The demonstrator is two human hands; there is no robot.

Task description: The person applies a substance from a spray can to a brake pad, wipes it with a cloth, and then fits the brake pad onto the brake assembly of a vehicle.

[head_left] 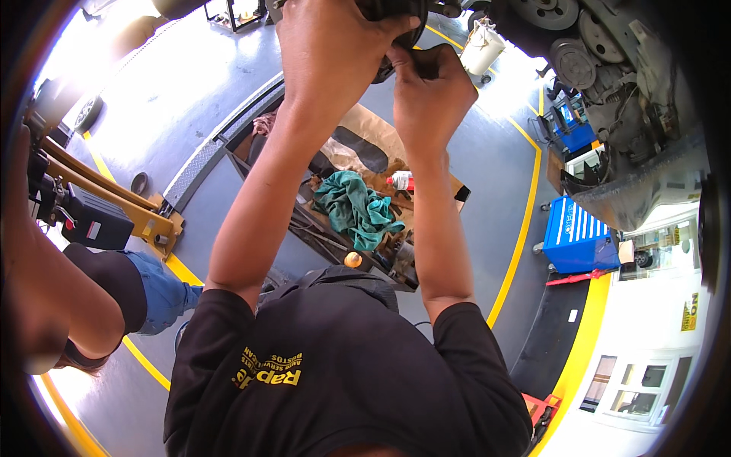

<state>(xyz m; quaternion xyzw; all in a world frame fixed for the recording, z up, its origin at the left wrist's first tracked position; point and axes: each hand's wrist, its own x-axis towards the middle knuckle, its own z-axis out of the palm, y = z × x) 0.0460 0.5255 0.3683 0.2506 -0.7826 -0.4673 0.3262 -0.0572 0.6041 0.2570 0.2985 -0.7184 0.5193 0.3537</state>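
Fingers of my left hand [335,46] and right hand [430,87] clamp the black round part [396,19] at top centre, above the cart [335,236] holding a teal rag [358,207].

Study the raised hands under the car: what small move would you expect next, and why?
Probably a small turn or push of the round black part to seat it. The left hand wraps over it from above, while the right hand presses a dark rag or glove against its lower edge. Both arms reach up beneath the car's underside; the fastening itself is hidden.
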